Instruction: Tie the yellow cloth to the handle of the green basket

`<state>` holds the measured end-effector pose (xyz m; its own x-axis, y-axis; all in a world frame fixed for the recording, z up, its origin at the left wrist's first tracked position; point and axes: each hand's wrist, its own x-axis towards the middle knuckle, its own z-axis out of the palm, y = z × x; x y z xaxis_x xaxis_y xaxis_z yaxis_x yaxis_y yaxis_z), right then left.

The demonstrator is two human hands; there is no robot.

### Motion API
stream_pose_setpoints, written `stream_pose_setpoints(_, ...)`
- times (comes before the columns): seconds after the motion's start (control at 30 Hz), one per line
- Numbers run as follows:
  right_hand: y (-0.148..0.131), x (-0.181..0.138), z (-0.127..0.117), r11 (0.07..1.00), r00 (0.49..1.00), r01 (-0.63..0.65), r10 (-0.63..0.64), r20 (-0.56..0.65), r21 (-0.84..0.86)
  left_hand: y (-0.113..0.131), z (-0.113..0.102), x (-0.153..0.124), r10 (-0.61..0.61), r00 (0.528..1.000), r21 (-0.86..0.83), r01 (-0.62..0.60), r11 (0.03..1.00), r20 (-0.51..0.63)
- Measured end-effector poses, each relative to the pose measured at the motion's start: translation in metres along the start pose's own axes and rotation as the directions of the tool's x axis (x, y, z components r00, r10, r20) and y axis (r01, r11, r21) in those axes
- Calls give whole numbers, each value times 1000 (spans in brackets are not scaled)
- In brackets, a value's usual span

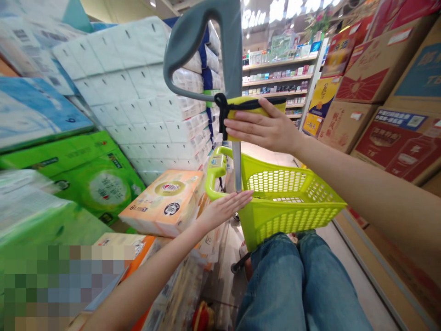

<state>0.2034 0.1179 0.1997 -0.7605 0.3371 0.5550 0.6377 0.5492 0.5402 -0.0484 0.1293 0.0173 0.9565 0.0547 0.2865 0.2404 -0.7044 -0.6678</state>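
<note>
My right hand point(263, 128) lies with fingers stretched flat against a yellow and black cloth piece point(253, 105). A black cord ties this cloth beside a grey loop handle point(231, 50), which sits atop a metal pole point(236, 165). Lower down, my left hand point(225, 207) is held flat, fingers straight and together, by the foot of the pole. Its fingertips overlap the rim of a lime-green shopping basket point(292, 218); whether they touch it I cannot tell. The perforated basket stands just in front of my jeans-clad legs point(279, 280).
On the left rise white tissue packs point(148, 92), with an orange tissue pack point(161, 197) and a green carton point(103, 184) below. Stacked cardboard boxes point(358, 78) line the right side. Shelves point(280, 78) of small goods stand beyond the aisle.
</note>
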Motion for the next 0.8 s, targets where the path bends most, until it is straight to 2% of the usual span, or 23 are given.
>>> stream_pose_setpoints(0.07, -12, -7, 12, 999, 996, -48, 48, -72, 8, 0, 0, 0, -13, 1000, -108, 14, 994, 16)
stream_pose_setpoints(0.13, -33, -23, 30, 999, 995, -32, 33, -95, 15, 0, 1, 0, -25, 999, -185, 29, 982, 24)
stream_pose_setpoints(0.27, -70, -58, 57, 980, 982, 188, -189, 13, 59, 1, 7, -1, -16, 996, -231, 37, 972, 93)
stream_pose_setpoints(0.37, -80, -70, 55, 958, 954, 264, -276, 116, 113, 1, 11, -3, -9, 989, -192, 37, 981, 146)
stream_pose_setpoints(0.43, -80, -74, 46, 966, 962, 217, -236, 141, 139, 0, 11, -3, -10, 992, -144, 28, 989, 123)
stream_pose_setpoints(0.5, -82, -81, 39, 980, 984, 116, -135, 114, 161, 0, 11, -4, -2, 998, -77, 7, 997, 64)
stream_pose_setpoints(0.57, -88, -95, 36, 978, 997, -54, 44, 58, 199, 1, 10, -4, 1, 1000, -16, -1, 1000, 14)
stream_pose_setpoints(0.6, -94, -103, 38, 959, 987, -163, 161, 29, 233, 4, 10, -3, -9, 1000, 2, 9, 1000, -2)
stream_pose_setpoints(0.63, -101, -112, 41, 918, 957, -282, 290, 14, 279, 8, 10, -3, -34, 999, 7, 34, 999, -14)
stream_pose_setpoints(0.7, -119, -128, 51, 763, 842, -509, 538, 46, 398, 20, 10, 1, -121, 992, -27, 120, 992, -27)
stream_pose_setpoints(0.77, -140, -137, 62, 551, 698, -673, 694, 177, 493, 35, 10, 7, -229, 973, -103, 227, 968, -5)
stream_pose_setpoints(0.8, -150, -139, 67, 458, 638, -730, 724, 264, 507, 43, 8, 11, -281, 959, -142, 281, 949, 15)
